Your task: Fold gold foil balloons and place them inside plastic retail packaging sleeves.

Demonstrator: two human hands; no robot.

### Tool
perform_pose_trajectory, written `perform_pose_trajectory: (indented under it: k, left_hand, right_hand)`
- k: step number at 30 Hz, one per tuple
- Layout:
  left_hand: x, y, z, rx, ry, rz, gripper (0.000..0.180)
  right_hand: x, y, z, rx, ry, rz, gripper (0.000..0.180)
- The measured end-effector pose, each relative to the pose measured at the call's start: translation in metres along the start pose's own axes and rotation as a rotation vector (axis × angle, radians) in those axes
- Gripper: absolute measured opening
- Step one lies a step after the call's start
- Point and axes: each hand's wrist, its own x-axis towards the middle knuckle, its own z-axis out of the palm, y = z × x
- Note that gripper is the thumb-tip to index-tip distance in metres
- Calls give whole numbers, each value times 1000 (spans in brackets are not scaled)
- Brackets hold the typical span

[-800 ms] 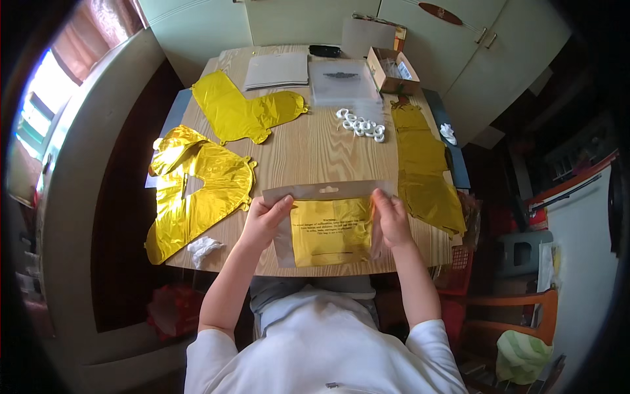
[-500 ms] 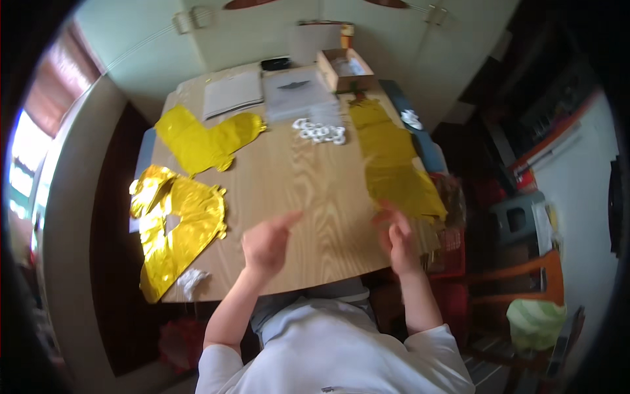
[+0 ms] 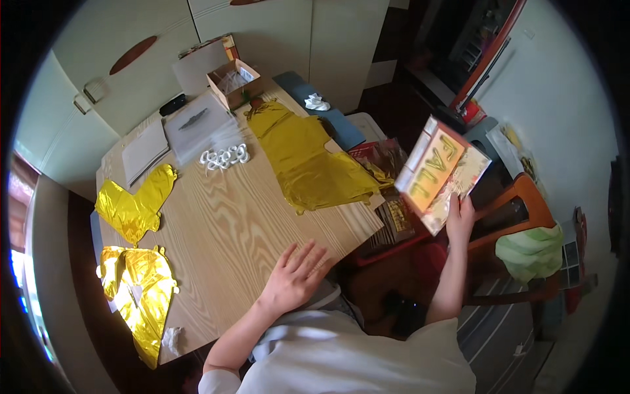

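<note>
Flat orange/cream pkg [image 3: 441, 172] is held tilted in R hand [image 3: 461, 220].

Big golden capital letters [image 3: 430, 173], orange panel [image 3: 438, 183], flat rectangular packet [image 3: 468, 172]

The lower-left foil balloon [image 3: 154, 276] gleams, crinkled; the tabletop [image 3: 223, 223] shows smooth wood grain; the box [image 3: 223, 92] looks matt cardboard.

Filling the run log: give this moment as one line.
left hand: empty, at table edge | right hand: gripping flat printed package beyond table's right side | on table: gold foil pieces, white rings, open box
</note>
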Motion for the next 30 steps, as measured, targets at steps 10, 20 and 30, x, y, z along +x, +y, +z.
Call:
perform_pose_trajectory:
  k: [10,20,30]
  left_hand:
    - [-39,10,26,-50,-53,-205,40]
    - [-30,10,27,-74,-14,-203,35]
    - [-30,8,29,-85,-43,-152,38]
  right_hand:
    - [-17,231,150,-847,-570,-81,21]
    - [-70,272,188,-864,-756,208,40]
    - [-99,294,179,-1027,-854,115,60]
